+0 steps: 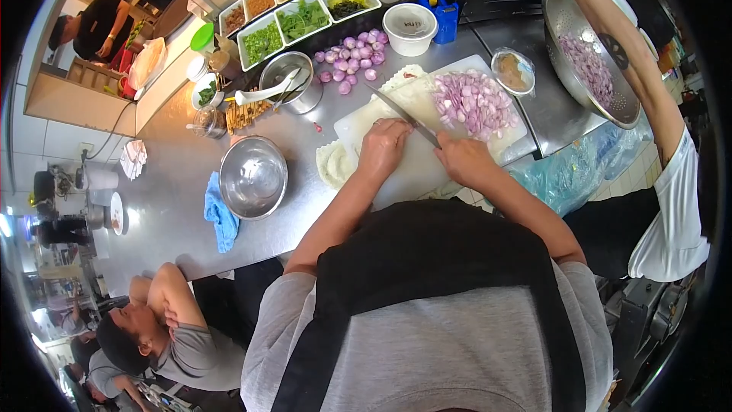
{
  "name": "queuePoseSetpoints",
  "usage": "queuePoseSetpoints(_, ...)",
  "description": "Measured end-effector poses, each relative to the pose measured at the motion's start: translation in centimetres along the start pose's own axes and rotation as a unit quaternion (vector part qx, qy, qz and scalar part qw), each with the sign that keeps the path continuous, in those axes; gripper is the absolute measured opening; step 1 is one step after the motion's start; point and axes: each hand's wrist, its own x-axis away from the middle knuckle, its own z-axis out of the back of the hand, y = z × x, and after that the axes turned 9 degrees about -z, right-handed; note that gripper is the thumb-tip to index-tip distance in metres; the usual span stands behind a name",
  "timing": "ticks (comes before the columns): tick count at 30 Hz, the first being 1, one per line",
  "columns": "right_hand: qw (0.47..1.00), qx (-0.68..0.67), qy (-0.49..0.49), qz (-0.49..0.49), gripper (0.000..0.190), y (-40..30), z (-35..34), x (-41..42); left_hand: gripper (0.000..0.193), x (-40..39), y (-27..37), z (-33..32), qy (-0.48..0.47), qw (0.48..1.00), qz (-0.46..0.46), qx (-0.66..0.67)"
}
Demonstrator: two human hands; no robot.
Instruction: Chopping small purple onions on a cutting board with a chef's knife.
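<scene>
My right hand [466, 159] grips the handle of a kitchen knife [403, 113], whose blade points up and left over a white cutting board [366, 126]. My left hand [386, 143] rests on the board beside the blade with its fingers curled down; whatever lies beneath the fingertips is hidden. Sliced shallots [474, 104] are heaped on the board's right part. Beyond the board, whole peeled shallots [357, 57] lie loose on the steel counter. A pale cloth [331, 166] sticks out from under the board.
A steel colander [592, 63] with chopped shallots stands at right, near a co-worker's arm [646, 77]. At left are an empty steel bowl [253, 177] and a blue cloth [220, 214]. A steel pot [297, 88] and trays of ingredients [303, 18] stand behind. Another person [171, 332] leans at the counter.
</scene>
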Motion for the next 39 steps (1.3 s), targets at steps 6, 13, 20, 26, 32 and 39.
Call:
queuePoseSetpoints(6,0.999,0.040,-0.013,0.018,0.022,-0.7,2.0,1.0,0.014,0.1,0.0,0.2,0.004,1.000,0.018,0.001)
queuePoseSetpoints(13,1.000,0.011,-0.001,0.017,0.024,-0.3,0.5,-0.4,0.012,0.0,0.1,0.1,0.014,1.000,0.013,0.002)
queuePoseSetpoints(20,1.000,0.004,-0.001,0.011,0.024,-0.6,-0.2,-0.1,0.009,-0.2,0.5,-0.1,0.034,0.999,0.020,0.003)
queuePoseSetpoints(26,0.999,0.015,-0.018,0.036,0.023,-0.9,1.8,-0.1,0.009,0.0,0.2,0.0,0.039,0.999,0.015,-0.006)
queuePoseSetpoints(32,1.000,-0.018,-0.005,-0.020,0.026,-0.2,-1.5,-1.3,0.009,-0.6,0.3,-0.2,0.034,0.999,0.023,0.009)
queuePoseSetpoints(39,0.997,-0.079,0.014,0.003,0.033,1.1,-0.8,-1.1,0.009,-1.0,0.3,0.5,-0.028,0.997,0.072,0.005)
